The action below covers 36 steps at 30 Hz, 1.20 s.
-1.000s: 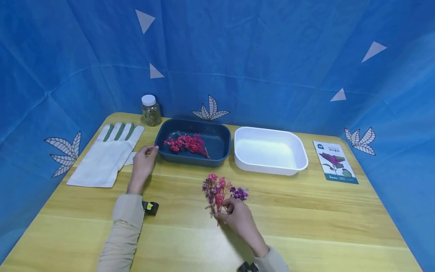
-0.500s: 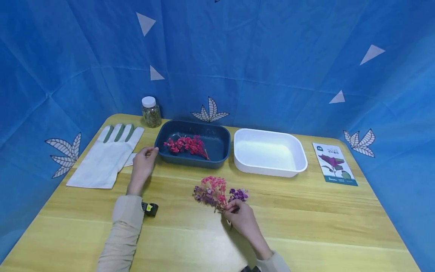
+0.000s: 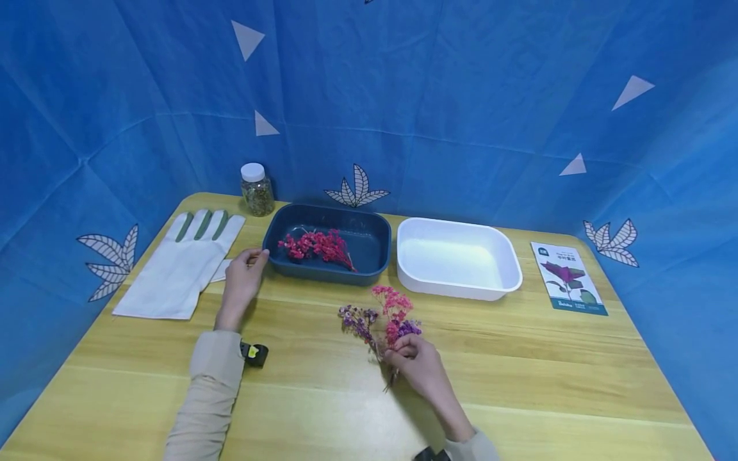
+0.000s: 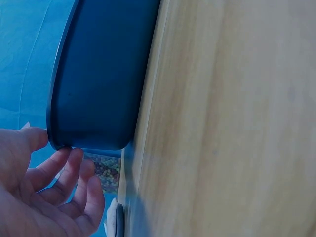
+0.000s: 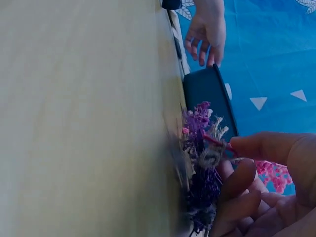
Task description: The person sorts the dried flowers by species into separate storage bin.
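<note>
My left hand (image 3: 242,282) pinches the left end of the rim of a dark blue tray (image 3: 323,274), thumb and fingertips on its edge in the left wrist view. Inside the tray lies a red dried-flower sprig (image 3: 314,245). Over the front middle of the table, my right hand (image 3: 419,366) pinches a pink dried-flower sprig (image 3: 392,301) by its stem. Purple dried flowers (image 3: 359,321) are just left of it, and deeper purple blooms (image 3: 409,328) show behind the fingers. Frayed twine (image 5: 211,157) lies among the purple flowers in the right wrist view. Whether the fingers hold purple stems too, I cannot tell.
A white tray (image 3: 458,289) stands right of the blue one. Farther right lies a flower-printed packet (image 3: 567,278). White gloves with green strips (image 3: 173,275) lie at the left, and a white-lidded jar (image 3: 257,192) stands behind. Blue cloth (image 3: 461,96) hangs round the wooden table (image 3: 519,365).
My right hand has shifted right with the pink sprig, which now stands apart from the purple flowers at the left. My left hand has stayed on the blue tray's rim.
</note>
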Available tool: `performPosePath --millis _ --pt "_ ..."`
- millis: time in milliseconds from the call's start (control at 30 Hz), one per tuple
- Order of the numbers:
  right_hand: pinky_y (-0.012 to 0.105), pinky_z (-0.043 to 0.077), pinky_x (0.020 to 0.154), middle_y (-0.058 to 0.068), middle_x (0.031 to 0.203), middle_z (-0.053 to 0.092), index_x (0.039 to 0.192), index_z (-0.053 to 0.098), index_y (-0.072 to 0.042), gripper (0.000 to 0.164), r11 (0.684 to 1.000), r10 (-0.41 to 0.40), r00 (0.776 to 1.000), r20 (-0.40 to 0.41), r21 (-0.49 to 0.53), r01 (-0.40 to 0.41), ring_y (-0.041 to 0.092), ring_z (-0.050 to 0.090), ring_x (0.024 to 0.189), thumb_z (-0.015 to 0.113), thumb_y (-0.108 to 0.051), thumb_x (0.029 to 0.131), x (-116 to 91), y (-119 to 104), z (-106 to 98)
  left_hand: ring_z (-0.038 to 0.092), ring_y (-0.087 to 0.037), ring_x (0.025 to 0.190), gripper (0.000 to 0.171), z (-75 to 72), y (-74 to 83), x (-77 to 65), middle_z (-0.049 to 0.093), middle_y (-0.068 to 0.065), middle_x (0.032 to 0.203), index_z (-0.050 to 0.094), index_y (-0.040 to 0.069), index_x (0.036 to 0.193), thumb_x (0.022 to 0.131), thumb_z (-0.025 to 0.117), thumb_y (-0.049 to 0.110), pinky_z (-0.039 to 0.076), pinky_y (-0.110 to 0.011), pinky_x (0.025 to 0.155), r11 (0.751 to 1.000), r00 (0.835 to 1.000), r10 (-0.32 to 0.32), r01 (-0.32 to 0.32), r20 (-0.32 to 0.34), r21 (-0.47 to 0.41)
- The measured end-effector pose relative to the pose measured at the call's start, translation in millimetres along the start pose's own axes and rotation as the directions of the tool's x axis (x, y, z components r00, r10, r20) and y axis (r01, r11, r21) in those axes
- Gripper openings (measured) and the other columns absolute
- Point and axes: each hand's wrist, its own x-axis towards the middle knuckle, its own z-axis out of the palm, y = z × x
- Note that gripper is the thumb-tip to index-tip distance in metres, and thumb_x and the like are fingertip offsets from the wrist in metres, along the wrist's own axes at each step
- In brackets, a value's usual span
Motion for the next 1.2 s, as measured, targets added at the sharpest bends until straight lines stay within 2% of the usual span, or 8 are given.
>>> performPosePath --millis 133,333,500,633,1000,1200 --pt "0.020 0.041 0.050 0.003 0.074 0.064 0.088 0.061 0.000 0.013 0.999 -0.007 1.000 -0.007 0.052 0.007 0.012 0.052 0.061 0.070 -0.007 0.083 -0.6 -0.9 -1.8 0.050 -0.036 0.117 0.052 -0.1 0.1 0.0 0.056 -0.026 0.124 0.050 -0.006 0.131 0.101 0.044 0.036 0.041 -0.047 0.098 1.000 1.000 0.001 -0.002 -0.001 -0.006" --pt "0.022 0.047 0.051 0.006 0.078 0.062 0.091 0.063 0.000 0.013 0.993 -0.021 1.000 -0.006 0.118 0.022 0.014 0.054 0.060 0.069 -0.009 0.084 -1.8 -3.1 -4.7 0.051 -0.036 0.116 0.053 -0.1 0.2 -0.4 0.056 -0.026 0.123 0.051 -0.006 0.131 0.101 0.043 0.037 0.042 -0.047 0.096 1.000 1.000 0.003 -0.003 0.002 -0.007" --pt "0.022 0.046 0.047 0.007 0.074 0.064 0.091 0.061 0.001 0.011 0.988 -0.017 0.999 -0.029 0.154 0.021 0.016 0.055 0.056 0.067 -0.007 0.086 -1.0 -4.0 -5.2 0.052 -0.036 0.115 0.051 0.8 -0.3 0.3 0.057 -0.025 0.122 0.052 -0.005 0.130 0.100 0.044 0.036 0.042 -0.047 0.095 1.000 1.000 0.006 -0.006 -0.006 -0.005" --pt "0.020 0.043 0.043 0.009 0.078 0.067 0.092 0.058 0.000 0.009 0.987 -0.009 1.000 -0.028 0.159 0.014 0.016 0.057 0.055 0.063 -0.007 0.089 -1.4 -4.0 -5.4 0.052 -0.036 0.113 0.051 1.4 -0.7 1.3 0.058 -0.026 0.121 0.052 -0.005 0.129 0.100 0.044 0.036 0.042 -0.047 0.094 1.000 1.000 0.015 -0.015 -0.014 -0.002" --pt "0.025 0.047 0.046 0.012 0.083 0.067 0.101 0.053 -0.003 0.012 0.991 -0.018 1.000 -0.015 0.133 0.020 0.019 0.058 0.060 0.052 -0.015 0.097 -1.7 -1.5 -4.4 0.052 -0.036 0.114 0.051 1.3 -2.1 1.7 0.057 -0.026 0.122 0.052 -0.005 0.130 0.100 0.044 0.035 0.042 -0.046 0.096 1.000 1.000 0.015 -0.015 -0.008 -0.006" --pt "0.023 0.045 0.045 0.010 0.083 0.066 0.097 0.049 -0.006 0.013 0.995 -0.004 1.000 -0.003 0.098 0.005 0.019 0.057 0.059 0.047 -0.019 0.100 0.3 1.2 -3.3 0.052 -0.035 0.115 0.052 0.5 -0.2 0.9 0.057 -0.025 0.123 0.051 -0.005 0.131 0.101 0.043 0.037 0.042 -0.046 0.096 1.000 1.000 0.005 -0.005 0.003 -0.005"
